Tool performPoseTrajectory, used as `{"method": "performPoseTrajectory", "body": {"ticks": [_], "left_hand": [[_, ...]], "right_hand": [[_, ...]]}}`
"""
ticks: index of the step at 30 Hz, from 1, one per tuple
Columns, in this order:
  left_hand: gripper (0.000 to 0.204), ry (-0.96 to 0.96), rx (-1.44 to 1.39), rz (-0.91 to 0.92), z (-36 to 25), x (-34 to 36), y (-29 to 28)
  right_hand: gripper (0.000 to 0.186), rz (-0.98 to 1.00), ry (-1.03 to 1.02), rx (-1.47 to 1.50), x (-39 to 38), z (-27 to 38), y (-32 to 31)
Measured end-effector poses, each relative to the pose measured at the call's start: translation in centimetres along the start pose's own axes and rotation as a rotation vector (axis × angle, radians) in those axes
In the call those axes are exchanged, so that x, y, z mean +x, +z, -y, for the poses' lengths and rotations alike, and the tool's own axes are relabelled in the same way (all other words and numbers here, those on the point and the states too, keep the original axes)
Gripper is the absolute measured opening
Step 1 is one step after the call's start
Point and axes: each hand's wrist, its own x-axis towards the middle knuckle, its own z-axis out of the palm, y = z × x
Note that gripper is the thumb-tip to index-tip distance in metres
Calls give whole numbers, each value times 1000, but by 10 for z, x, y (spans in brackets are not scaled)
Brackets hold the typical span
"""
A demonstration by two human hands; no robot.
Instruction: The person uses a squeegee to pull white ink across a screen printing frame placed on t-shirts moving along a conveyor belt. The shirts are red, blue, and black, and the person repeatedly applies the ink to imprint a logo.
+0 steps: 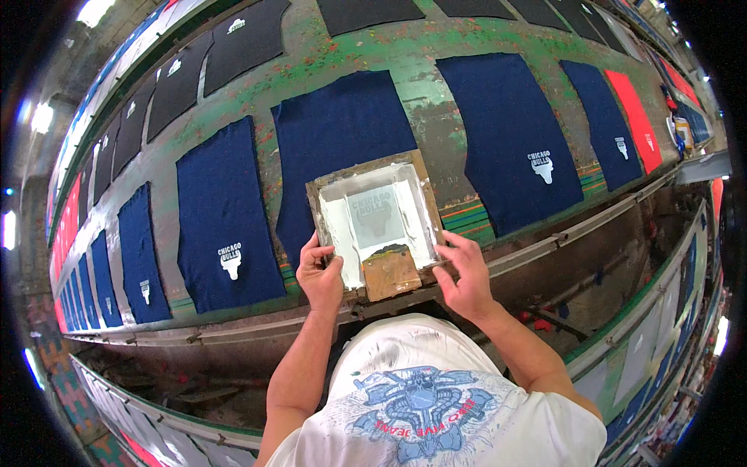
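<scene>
A square wooden screen frame (427, 187) lies over a navy fabric panel (342, 117) in front of me. Its mesh shows a faint printed design, bordered by white ink. A stained brown squeegee board (389, 276) rests at the frame's near side. My left hand (319, 272) grips the frame's left edge, thumb up, fingers curled round it. My right hand (465, 272) holds the lower right corner with bent fingers.
Navy panels with small white prints (222, 194) lie either side along the long green table (416, 109). Black panels (245, 54) line its far edge; a red one (630, 109) lies rightward. A metal rail (630, 198) follows the near edge. Another table (591, 373) stands lower right.
</scene>
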Motion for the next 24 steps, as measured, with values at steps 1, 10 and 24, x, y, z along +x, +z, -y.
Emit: {"method": "performPoseTrajectory", "body": {"ticks": [1,10,24], "left_hand": [[23,-6,0,-2,0,0,0],[22,38,10,17,3,3,-1],[37,115,263,56,-6,2,-5]], "right_hand": [[46,24,-100,-31,3,5,-2],[62,367,-357,-358,58,31,14],[65,531,-372,-425,98,39,48]]}}
